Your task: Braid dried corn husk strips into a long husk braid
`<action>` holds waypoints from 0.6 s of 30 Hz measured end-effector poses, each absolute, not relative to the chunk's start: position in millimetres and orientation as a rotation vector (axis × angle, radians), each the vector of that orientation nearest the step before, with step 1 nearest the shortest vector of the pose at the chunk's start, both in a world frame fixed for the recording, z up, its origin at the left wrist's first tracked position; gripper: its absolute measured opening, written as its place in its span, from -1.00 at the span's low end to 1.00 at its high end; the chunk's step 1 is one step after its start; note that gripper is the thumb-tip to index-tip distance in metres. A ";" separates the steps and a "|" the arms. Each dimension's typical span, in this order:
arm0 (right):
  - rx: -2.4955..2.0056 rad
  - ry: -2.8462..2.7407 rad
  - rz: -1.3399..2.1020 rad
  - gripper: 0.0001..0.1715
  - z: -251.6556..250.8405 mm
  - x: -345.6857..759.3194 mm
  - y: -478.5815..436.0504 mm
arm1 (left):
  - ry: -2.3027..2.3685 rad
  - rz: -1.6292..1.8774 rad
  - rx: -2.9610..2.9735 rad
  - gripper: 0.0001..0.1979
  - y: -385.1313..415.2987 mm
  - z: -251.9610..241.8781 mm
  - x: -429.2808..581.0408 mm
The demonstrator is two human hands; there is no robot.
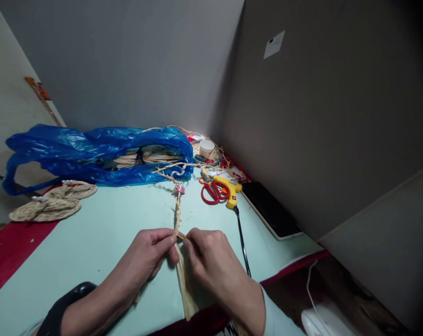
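Note:
A pale, straw-like plaited braid (178,212) runs away from me across the table, with a pink clip (180,189) at its far part. My left hand (146,252) pinches the near end of the braid between thumb and fingers. Close beside it, my right hand (211,252) is closed on a thin twisted strand (182,236) of the same fibre, pulled off to the right. A wide, flat dried strip (186,289) hangs down between my hands toward the table's front edge. The fingertips partly hide where the strands cross.
A blue plastic bag (74,144) of dried fibre lies at the back. Two woven soles (45,209) sit at left. Red-handled scissors (214,192), a yellow glue gun (232,190) with black cord, and a black tablet (269,207) lie at right. A white cup (206,148) stands behind.

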State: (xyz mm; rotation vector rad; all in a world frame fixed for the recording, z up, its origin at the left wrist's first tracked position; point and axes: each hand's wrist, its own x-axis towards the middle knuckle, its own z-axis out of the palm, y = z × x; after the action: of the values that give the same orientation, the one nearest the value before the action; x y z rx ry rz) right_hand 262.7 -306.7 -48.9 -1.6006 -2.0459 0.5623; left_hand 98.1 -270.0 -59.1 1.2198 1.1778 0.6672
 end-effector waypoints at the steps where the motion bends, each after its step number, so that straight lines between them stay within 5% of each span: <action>1: -1.637 -2.071 0.511 -0.71 -48.8 257.9 -311.0 | 1.185 0.676 1.234 -0.64 -270.6 -59.6 98.6; 3: -1.681 -2.152 0.369 -0.82 -52.2 245.7 -318.8 | 1.193 0.682 1.230 -0.66 -271.7 -61.1 99.3; 11: -1.297 -2.394 -0.402 -0.64 -83.8 223.3 -328.9 | 1.109 0.720 1.031 -0.59 -270.7 -66.5 95.4; 14: -1.268 -2.239 -0.166 -0.82 -68.2 239.2 -327.5 | 1.066 0.721 1.054 -0.63 -271.6 -65.0 93.1; 18: -1.404 -1.885 0.438 -0.75 -41.2 261.8 -315.2 | 1.004 0.695 1.118 -0.69 -274.5 -58.5 91.4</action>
State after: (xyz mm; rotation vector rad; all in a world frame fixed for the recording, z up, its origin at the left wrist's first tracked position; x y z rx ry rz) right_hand 261.8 -315.2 -41.2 -1.4036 -1.8852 0.4382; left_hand 91.4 -274.5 -58.5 1.1182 1.0038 0.6954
